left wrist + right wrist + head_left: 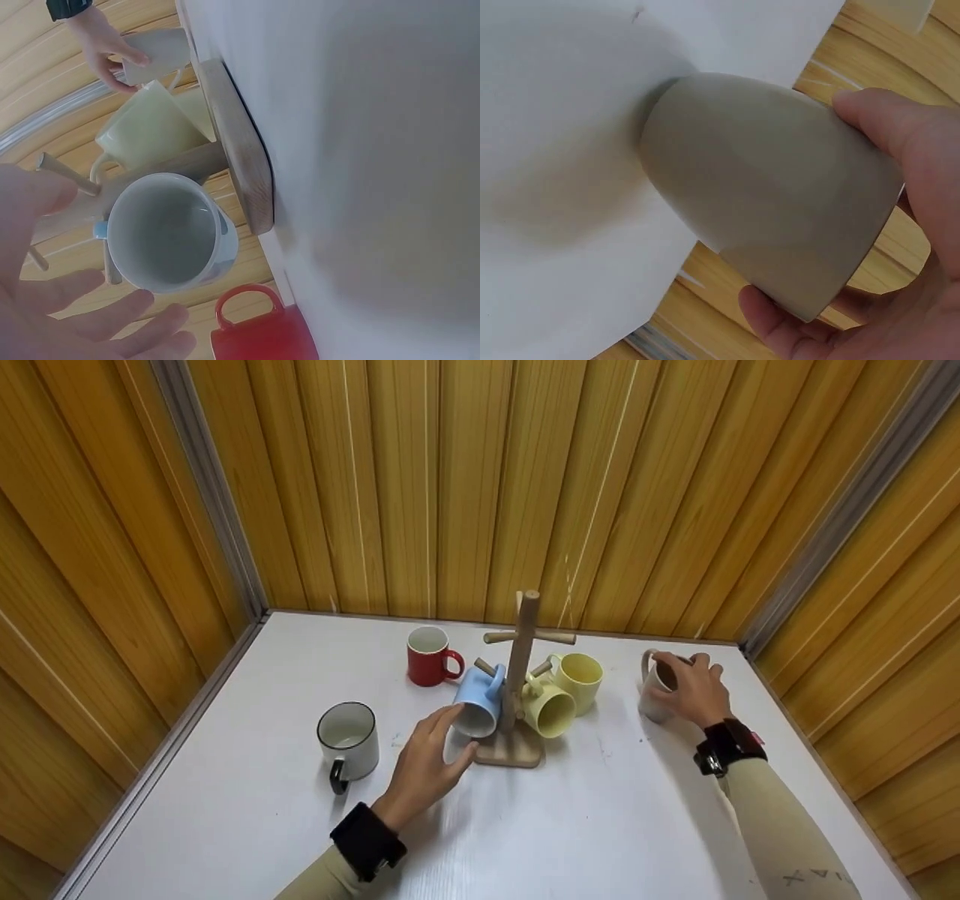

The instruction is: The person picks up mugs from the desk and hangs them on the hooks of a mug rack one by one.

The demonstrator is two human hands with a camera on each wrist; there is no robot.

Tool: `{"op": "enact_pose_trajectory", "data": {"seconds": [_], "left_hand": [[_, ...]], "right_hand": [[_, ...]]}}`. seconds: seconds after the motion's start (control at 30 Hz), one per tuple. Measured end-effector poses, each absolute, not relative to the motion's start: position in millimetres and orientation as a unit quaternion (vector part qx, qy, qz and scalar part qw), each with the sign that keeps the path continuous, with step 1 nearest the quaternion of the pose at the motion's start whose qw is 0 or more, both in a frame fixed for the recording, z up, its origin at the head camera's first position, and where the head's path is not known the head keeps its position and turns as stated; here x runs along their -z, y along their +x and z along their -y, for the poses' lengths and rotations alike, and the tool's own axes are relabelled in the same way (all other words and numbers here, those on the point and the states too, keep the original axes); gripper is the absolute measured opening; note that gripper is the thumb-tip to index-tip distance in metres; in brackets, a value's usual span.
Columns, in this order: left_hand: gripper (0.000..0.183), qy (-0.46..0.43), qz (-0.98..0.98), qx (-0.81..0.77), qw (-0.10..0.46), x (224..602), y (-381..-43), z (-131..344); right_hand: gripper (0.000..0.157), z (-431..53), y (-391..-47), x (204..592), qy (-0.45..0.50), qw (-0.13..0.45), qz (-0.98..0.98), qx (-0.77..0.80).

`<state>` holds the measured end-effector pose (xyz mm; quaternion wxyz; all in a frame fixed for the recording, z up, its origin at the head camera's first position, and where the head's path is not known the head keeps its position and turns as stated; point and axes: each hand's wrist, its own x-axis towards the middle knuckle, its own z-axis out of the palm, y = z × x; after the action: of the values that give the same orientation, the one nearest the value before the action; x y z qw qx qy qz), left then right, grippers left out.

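Observation:
My right hand (694, 690) grips a greyish-beige mug (772, 180) near its rim, thumb on one side and fingers on the other. That mug stands on the table at the right, its handle turned away. Beside a light blue mug (478, 701), my left hand (424, 761) is spread with its fingers loosely extended and nothing held; whether a fingertip touches the mug, I cannot tell. The blue mug hangs tilted on a lower peg of a wooden mug tree (523, 660), mouth facing me. From another lower peg hangs a yellow mug (549, 709).
A second yellow mug (581, 679) stands just behind the tree. To its left is a red mug (429, 660), and a white mug (349, 739) with black rim and handle stands at the left. Wood-patterned walls (465, 495) border the white table (600, 825).

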<state>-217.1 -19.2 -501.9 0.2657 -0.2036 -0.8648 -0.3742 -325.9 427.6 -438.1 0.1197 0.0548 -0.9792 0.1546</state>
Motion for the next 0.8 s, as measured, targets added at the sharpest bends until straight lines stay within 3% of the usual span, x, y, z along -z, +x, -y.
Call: {"op": "enact_pose_trajectory", "data": {"seconds": [0.2,0.5,0.8], "left_hand": [[0.048,-0.213,0.851,0.401,0.265,500.8,-216.0,15.1],[0.031,-0.277,0.799,0.487,0.219,496.8,-212.4,5.2],[0.039,-0.302,0.754,0.577,0.089,485.8,-203.4,-9.0]], "right_hand": [[0.067,-413.8,-303.9,423.7,0.072,0.138,0.972,-0.178],[0.062,-380.5,-254.0,414.4,0.147,0.223,0.936,-0.230],[0.065,-346.8,-201.9,405.4,0.202,0.234,0.895,-0.321]]}}
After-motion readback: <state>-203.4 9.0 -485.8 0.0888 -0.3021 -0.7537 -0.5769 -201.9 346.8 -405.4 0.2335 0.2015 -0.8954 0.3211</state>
